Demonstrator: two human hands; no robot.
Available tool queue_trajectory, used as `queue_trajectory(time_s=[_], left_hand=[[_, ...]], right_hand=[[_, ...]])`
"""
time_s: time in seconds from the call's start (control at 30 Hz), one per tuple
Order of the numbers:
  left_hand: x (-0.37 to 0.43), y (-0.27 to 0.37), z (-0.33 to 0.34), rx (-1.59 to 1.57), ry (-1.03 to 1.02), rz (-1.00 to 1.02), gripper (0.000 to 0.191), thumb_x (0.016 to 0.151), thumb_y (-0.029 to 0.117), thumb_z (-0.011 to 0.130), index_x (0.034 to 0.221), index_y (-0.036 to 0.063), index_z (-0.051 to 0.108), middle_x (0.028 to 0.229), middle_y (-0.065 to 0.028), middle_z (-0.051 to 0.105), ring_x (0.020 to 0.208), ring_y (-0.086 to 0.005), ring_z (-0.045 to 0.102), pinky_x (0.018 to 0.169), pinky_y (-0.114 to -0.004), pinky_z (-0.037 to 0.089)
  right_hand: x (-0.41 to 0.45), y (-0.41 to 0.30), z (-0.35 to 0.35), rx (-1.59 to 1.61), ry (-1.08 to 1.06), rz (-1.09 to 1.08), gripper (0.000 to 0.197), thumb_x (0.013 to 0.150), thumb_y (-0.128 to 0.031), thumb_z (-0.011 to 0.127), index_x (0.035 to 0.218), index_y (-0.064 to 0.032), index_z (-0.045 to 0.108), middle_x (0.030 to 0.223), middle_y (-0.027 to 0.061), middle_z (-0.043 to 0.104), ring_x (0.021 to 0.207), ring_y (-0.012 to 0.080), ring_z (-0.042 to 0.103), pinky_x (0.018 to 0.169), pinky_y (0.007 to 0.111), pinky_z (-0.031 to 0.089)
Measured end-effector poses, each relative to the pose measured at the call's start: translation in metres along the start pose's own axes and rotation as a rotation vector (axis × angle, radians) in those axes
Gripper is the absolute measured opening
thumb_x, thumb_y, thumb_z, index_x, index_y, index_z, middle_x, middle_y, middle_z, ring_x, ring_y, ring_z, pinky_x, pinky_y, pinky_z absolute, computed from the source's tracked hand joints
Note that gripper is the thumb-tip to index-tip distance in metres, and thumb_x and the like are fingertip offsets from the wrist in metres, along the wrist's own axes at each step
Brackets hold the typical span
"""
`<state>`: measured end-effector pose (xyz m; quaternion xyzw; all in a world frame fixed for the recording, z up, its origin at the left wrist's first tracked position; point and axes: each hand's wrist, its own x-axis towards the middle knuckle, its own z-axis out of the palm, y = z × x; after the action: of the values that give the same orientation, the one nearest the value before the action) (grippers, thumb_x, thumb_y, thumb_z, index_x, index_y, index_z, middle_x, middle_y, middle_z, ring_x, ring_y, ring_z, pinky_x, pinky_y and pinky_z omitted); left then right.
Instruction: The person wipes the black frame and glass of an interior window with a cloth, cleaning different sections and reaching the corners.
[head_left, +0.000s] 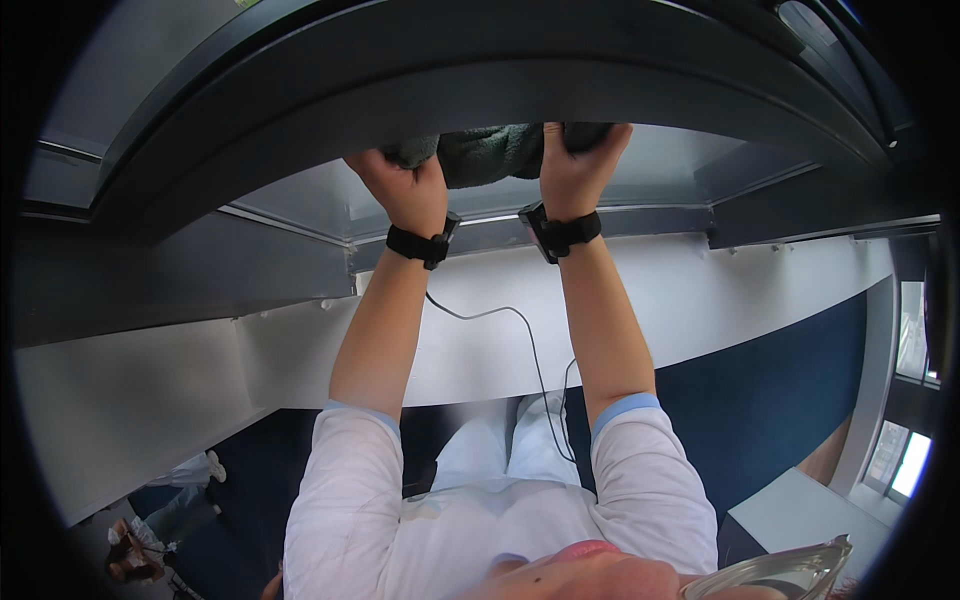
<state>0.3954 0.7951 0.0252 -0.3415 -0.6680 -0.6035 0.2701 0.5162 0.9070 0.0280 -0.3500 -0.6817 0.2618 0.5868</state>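
A dark green terry cloth (487, 156) is stretched between my two hands, bunched at the middle. My left hand (405, 187) grips its left end, with thumb and fingers around the fabric. The other end is in my right hand (577, 169), where the bundle between thumb and fingers looks nearly black. A thick dark window frame bar (495, 90) crosses in front and hides most fingertips and the cloth's upper part. Below the cloth lies a grey glossy sill or pane (652, 169). Each wrist wears a black strap with a small device.
A thin black cable (525, 322) hangs between my forearms, in front of a white wall ledge (480, 330). Dark frame members (255, 262) flank the opening. A white table (810, 514) stands at lower right. Another person (139, 547) is at lower left over dark blue flooring.
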Motion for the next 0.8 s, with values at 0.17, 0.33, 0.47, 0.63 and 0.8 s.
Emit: queue_trajectory(time_s=[0.17,0.33,0.47,0.63,0.8], left_hand=[[-0.05,-0.03,-0.005,0.103,-0.172,-0.048,0.047,0.08,-0.003,0.069,0.119,0.0029,0.045,0.125,-0.0191,0.041,0.123,-0.0387,0.043,0.102,-0.045,0.037],[-0.086,-0.038,0.001,0.065,-0.288,-0.156,0.052,0.073,-0.007,0.069,0.118,0.0043,0.046,0.122,-0.0204,0.04,0.114,-0.0397,0.047,0.097,-0.044,0.042],[-0.077,-0.016,0.005,-0.052,-0.305,-0.205,0.052,0.075,-0.006,0.071,0.119,0.0033,0.046,0.124,-0.0216,0.039,0.113,-0.0394,0.048,0.096,-0.043,0.042],[-0.056,-0.006,0.008,-0.124,-0.207,-0.216,0.049,0.077,-0.005,0.07,0.118,0.0004,0.043,0.121,-0.02,0.043,0.11,-0.0367,0.049,0.096,-0.042,0.041],[-0.053,-0.008,0.002,-0.086,-0.125,-0.291,0.047,0.08,-0.003,0.069,0.118,0.0005,0.042,0.12,-0.0186,0.041,0.109,-0.0344,0.048,0.097,-0.04,0.039]], right_hand=[[-0.027,0.045,0.003,0.075,0.073,0.09,0.048,0.089,-0.016,0.071,0.125,-0.0034,0.042,0.117,0.0138,0.049,0.106,0.0245,0.052,0.096,0.037,0.041],[-0.051,0.098,-0.008,0.213,0.084,0.499,0.053,0.092,-0.019,0.069,0.13,-0.002,0.037,0.12,0.0155,0.048,0.109,0.0254,0.053,0.096,0.037,0.043],[0.0,0.08,-0.017,0.286,0.347,0.426,0.055,0.089,-0.017,0.071,0.127,0.0017,0.036,0.116,0.0169,0.049,0.106,0.0247,0.054,0.092,0.036,0.047],[0.015,0.009,-0.013,0.138,0.099,0.127,0.059,0.076,0.001,0.069,0.128,-0.0008,0.041,0.116,0.0191,0.051,0.106,0.032,0.055,0.091,0.039,0.047],[0.008,-0.011,-0.007,0.035,-0.2,-0.215,0.051,0.08,-0.001,0.068,0.126,0.0,0.047,0.119,0.0207,0.055,0.112,0.0355,0.054,0.097,0.041,0.042]])
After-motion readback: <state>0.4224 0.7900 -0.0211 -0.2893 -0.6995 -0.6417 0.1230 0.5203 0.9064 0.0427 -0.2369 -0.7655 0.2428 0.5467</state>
